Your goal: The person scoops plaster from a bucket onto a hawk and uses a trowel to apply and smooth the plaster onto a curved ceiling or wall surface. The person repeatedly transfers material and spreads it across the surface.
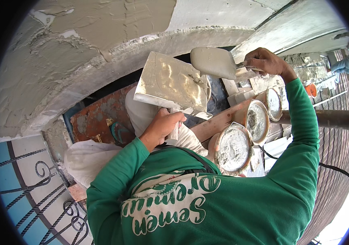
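My left hand (166, 126) is closed around the handle of a square mortar board (164, 81), whose top is smeared with wet, pale grey plaster. My right hand (264, 61) grips a trowel (213, 61) by its handle, the blade loaded with smooth plaster above the right end of the board. The wall (80, 28) at the top left carries fresh, uneven plaster. Several round buckets (231, 151) of pale mix stand to the right of my legs.
A rusty platform (90, 120) and a plank (207, 124) lie below. An iron grille (35, 192) is at the left, a metal pole (329, 118) with a cable at the right. An orange bucket (311, 90) and another person (344, 65) are farther off.
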Demonstrator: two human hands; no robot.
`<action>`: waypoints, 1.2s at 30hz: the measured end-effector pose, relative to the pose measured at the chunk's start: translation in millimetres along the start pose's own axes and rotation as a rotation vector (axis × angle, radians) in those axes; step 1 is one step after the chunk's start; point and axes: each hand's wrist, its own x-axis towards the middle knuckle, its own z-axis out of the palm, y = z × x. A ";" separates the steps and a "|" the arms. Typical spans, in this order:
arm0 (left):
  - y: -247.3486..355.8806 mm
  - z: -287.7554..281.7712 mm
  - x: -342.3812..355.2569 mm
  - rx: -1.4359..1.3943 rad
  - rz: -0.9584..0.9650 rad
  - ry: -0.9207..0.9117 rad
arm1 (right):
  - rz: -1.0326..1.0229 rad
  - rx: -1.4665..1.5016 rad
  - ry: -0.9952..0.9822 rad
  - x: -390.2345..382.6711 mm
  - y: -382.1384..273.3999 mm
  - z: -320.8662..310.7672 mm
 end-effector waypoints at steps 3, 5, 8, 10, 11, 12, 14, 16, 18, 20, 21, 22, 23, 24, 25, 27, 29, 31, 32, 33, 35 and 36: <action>0.9 3.5 7.0 -0.153 -0.050 -0.105 | -0.137 -0.193 0.144 -12.3 -17.7 17.4; -0.1 4.5 4.7 -0.229 -0.019 -0.140 | -0.281 -0.267 0.354 -18.5 -20.2 49.6; 2.9 -0.7 -6.6 -0.265 0.025 -0.180 | -0.408 -0.492 0.567 -22.7 -13.7 97.2; 7.8 -3.6 -16.2 -0.299 0.070 -0.188 | -0.471 -0.578 0.730 -20.0 -6.8 119.5; 10.5 -5.8 -23.3 -0.307 0.085 -0.194 | -0.529 -0.588 0.838 -18.8 -3.6 128.8; 14.2 -8.5 -29.4 -0.317 0.084 -0.198 | -0.520 -0.559 0.878 -14.6 -1.2 136.0; 21.8 -12.5 -41.7 -0.332 0.076 -0.216 | -0.486 -0.539 0.903 -6.6 1.7 147.0; 27.0 -13.6 -55.3 -0.297 0.155 -0.203 | -0.535 -0.504 0.935 3.0 2.0 153.4; 31.0 -15.5 -69.1 -0.316 0.208 -0.180 | -0.544 -0.475 0.988 15.2 -0.7 158.1; 33.1 -19.2 -81.4 -0.308 0.229 -0.163 | -0.572 -0.485 0.972 28.5 -5.5 159.8; 33.5 -21.2 -86.3 -0.292 0.243 -0.142 | -0.587 -0.488 0.950 35.0 -8.7 159.4; 33.3 -22.9 -90.7 -0.284 0.283 -0.146 | -0.603 -0.489 0.928 40.1 -11.4 157.5; 33.7 -27.4 -95.1 -0.303 0.277 -0.150 | -0.638 -0.458 0.882 44.1 -14.4 155.1; 32.9 -31.4 -99.6 -0.305 0.261 -0.128 | -0.665 -0.467 0.863 47.7 -17.3 151.7; 31.7 -34.7 -103.9 -0.313 0.268 -0.128 | -0.697 -0.475 0.842 50.0 -19.8 146.7; 27.8 -41.7 -113.1 -0.389 0.303 -0.153 | -0.736 -0.468 0.811 53.1 -24.7 137.9; 24.3 -46.9 -118.6 -0.392 0.286 -0.138 | -0.755 -0.470 0.821 55.7 -28.5 131.3; 20.9 -49.7 -121.4 -0.404 0.302 -0.137 | -0.789 -0.471 0.818 59.1 -29.3 127.5; 20.1 -50.7 -121.9 -0.405 0.319 -0.135 | -0.801 -0.475 0.827 61.3 -28.1 126.5; 19.4 -51.5 -122.5 -0.408 0.334 -0.133 | -0.816 -0.471 0.833 63.6 -25.4 126.2; 19.1 -52.6 -122.1 -0.436 0.330 -0.159 | -0.821 -0.448 0.861 67.8 -15.8 126.2; 19.5 -53.1 -122.0 -0.450 0.331 -0.170 | -0.815 -0.427 0.886 69.0 -9.0 126.1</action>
